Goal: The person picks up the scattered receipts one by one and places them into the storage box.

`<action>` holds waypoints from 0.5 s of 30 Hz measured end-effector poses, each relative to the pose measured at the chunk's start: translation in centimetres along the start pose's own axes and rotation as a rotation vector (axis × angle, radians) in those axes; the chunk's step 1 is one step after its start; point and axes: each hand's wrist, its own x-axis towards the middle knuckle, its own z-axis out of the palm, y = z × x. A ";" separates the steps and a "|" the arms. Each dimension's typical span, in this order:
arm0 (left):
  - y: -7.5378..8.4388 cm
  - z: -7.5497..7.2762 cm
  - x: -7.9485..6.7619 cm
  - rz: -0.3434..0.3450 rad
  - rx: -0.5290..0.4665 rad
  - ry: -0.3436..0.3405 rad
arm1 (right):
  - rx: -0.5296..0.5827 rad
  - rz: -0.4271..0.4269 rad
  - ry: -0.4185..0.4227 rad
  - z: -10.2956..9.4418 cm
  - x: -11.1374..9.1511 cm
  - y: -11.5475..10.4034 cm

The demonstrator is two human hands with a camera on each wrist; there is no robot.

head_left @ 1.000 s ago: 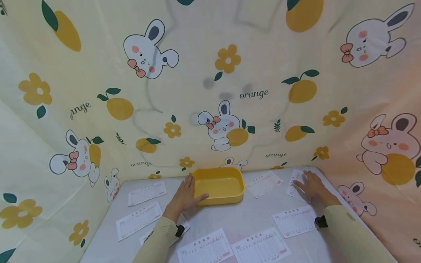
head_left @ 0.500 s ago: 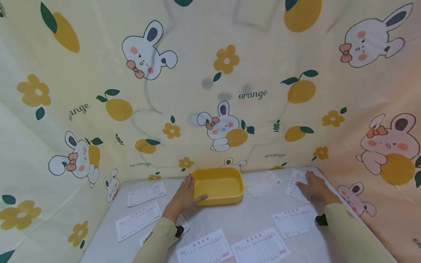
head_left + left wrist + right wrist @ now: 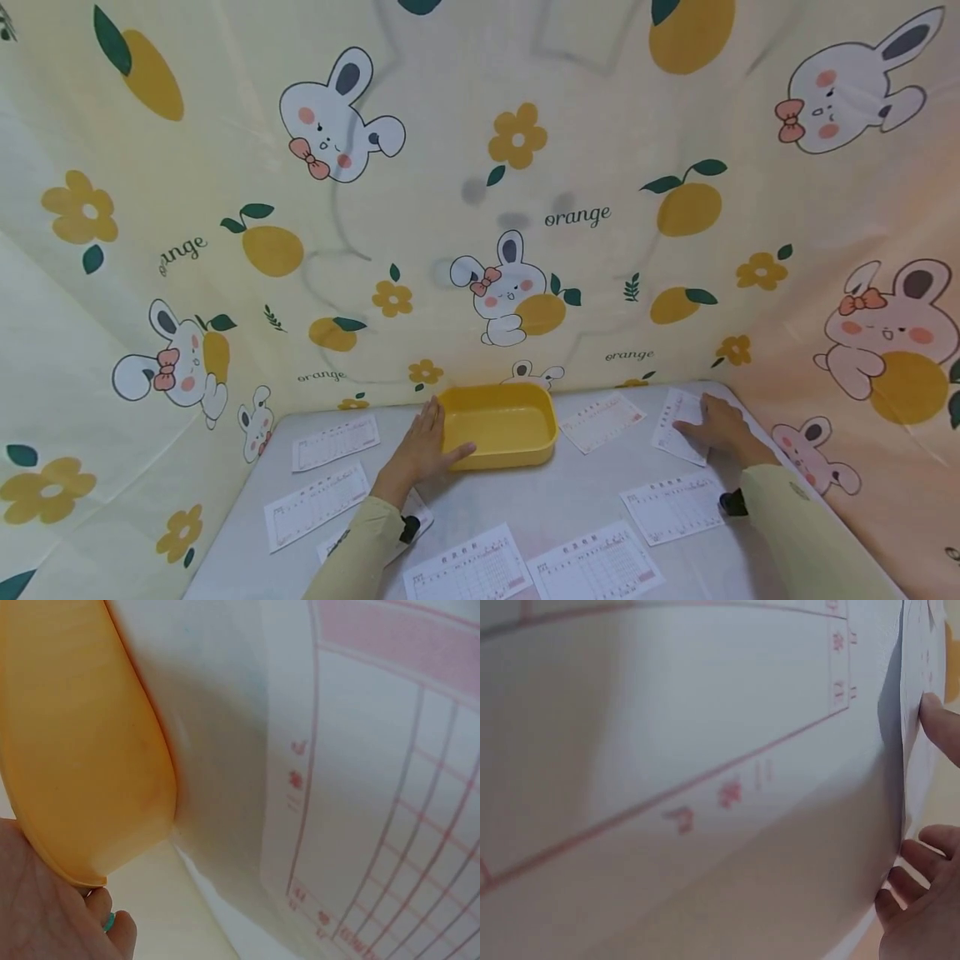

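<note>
In the head view, a yellow plastic tray stands at the back of the white table. My left hand rests along its left side, fingers straight and thumb reaching over the front wall. The left wrist view shows the palm against the tray's rim. At the back right lies a white printed receipt slip. My right hand holds that slip at its right edge, thumb on top. From the right wrist, the fingertips meet the slip's edge, which stands a little off the table.
More receipt slips lie spread over the table: one right of the tray, one below my right hand, two at the front, and several at left. A patterned cloth encloses the back and sides.
My right hand has drawn slightly right, from lying over the slip to gripping its right edge. The left hand and tray have stayed in place.
</note>
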 end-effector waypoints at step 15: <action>0.0 -0.2 -0.4 0.019 0.008 0.000 | -0.117 0.048 0.022 -1.0 -1.0 -1.6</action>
